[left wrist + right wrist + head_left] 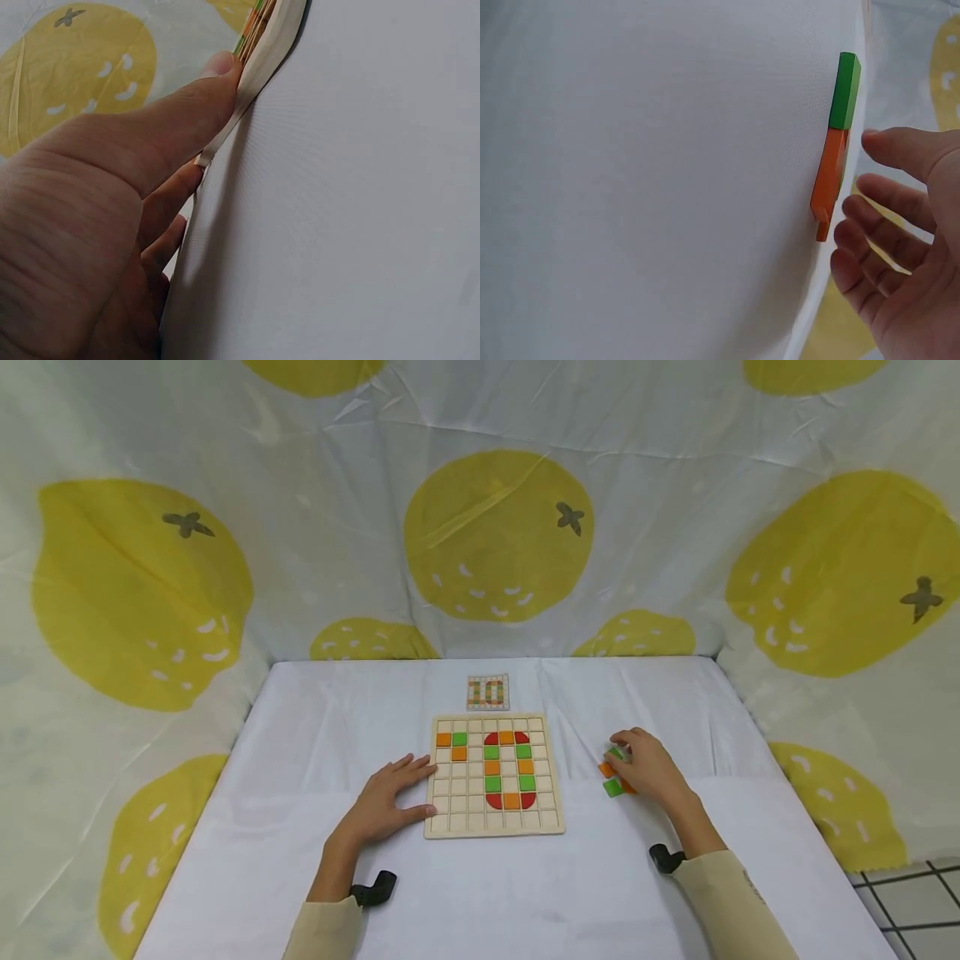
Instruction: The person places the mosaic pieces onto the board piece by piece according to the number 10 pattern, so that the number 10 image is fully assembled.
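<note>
Across white cloth [495,902] — left hand [390,797] touching board [459,806], right hand [647,767] above tiles [612,788]

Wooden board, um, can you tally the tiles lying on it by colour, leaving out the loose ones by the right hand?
Red tiles: 4
Orange tiles: 6
Green tiles: 5
Total on the board: 15

White-clothed table [600,893], wooden grid board [507,767], small patterned card [488,692], loose green and orange tiles [613,787]
</note>
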The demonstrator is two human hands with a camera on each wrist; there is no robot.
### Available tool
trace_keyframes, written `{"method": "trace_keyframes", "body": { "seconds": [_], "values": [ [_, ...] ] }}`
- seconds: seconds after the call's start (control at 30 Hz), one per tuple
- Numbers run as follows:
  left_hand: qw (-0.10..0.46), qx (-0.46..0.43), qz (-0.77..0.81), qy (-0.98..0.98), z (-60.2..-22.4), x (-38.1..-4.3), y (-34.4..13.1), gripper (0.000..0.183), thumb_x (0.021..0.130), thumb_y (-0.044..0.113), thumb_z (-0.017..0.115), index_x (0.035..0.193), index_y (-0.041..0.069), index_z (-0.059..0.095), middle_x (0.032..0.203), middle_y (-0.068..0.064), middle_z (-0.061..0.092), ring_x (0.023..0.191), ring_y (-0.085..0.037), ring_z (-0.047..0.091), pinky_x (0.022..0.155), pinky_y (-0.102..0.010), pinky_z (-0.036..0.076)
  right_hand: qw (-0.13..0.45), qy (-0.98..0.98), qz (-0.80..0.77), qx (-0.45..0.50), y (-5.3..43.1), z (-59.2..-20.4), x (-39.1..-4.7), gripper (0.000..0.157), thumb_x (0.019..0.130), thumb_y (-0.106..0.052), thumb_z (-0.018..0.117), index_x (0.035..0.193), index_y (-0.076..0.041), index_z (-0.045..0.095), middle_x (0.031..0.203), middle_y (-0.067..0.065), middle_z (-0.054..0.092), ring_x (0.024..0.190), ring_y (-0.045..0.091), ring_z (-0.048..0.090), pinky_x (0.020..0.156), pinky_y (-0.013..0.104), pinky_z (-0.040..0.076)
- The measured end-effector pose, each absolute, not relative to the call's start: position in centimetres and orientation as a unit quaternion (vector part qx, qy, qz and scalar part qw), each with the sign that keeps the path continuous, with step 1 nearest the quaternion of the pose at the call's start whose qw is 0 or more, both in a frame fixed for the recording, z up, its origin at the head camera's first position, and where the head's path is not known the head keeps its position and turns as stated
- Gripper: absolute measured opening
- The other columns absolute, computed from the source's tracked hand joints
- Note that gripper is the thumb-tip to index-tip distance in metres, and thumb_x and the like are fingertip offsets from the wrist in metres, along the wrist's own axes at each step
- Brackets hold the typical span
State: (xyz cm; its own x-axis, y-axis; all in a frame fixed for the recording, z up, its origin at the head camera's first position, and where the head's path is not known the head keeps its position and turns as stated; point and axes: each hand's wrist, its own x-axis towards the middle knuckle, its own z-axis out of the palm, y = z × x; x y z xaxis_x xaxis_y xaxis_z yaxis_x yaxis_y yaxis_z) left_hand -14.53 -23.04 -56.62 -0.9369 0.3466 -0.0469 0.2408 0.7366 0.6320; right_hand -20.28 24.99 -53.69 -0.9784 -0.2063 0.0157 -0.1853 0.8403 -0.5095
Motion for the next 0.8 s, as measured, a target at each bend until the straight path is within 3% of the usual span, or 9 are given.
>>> {"method": "trace_keyframes", "body": {
  "seconds": [0.37, 0.6, 0.8],
  "values": [
    [0.074, 0.164, 0.321, 0.930, -56.74, -14.37, -23.25, 0.075, 0.087, 0.057, 0.076, 0.153, 0.030, 0.052, 0.164, 0.008, 0.041, 0.158, -0.030, 0.027, 0.126, -0.063, 0.020, 0.044, 0.953, -0.279, -0.110, 25.54, -54.63, -20.61, 0.025, 0.094, -0.018, 0.074, 0.113, -0.001, 0.073, 0.098, 0.009, 0.067, 0.085, 0.020, 0.059, 0.077, 0.036, 0.053],
    [0.072, 0.166, 0.326, 0.928, -56.85, -14.39, -23.18, 0.076, 0.086, 0.057, 0.076, 0.153, 0.031, 0.052, 0.164, 0.009, 0.041, 0.158, -0.030, 0.027, 0.125, -0.063, 0.020, 0.047, 0.952, -0.274, -0.126, 25.96, -54.40, -20.38, 0.027, 0.089, -0.006, 0.065, 0.115, 0.000, 0.072, 0.097, 0.006, 0.063, 0.084, 0.018, 0.055, 0.075, 0.033, 0.049],
    [0.076, 0.161, 0.321, 0.930, -56.71, -14.40, -23.14, 0.076, 0.086, 0.059, 0.076, 0.153, 0.031, 0.052, 0.164, 0.009, 0.041, 0.158, -0.029, 0.027, 0.126, -0.064, 0.020, 0.050, 0.953, -0.270, -0.128, 26.02, -54.66, -20.39, 0.031, 0.088, -0.015, 0.076, 0.115, -0.001, 0.072, 0.098, 0.007, 0.064, 0.087, 0.019, 0.057, 0.078, 0.036, 0.053]
  ]
}}
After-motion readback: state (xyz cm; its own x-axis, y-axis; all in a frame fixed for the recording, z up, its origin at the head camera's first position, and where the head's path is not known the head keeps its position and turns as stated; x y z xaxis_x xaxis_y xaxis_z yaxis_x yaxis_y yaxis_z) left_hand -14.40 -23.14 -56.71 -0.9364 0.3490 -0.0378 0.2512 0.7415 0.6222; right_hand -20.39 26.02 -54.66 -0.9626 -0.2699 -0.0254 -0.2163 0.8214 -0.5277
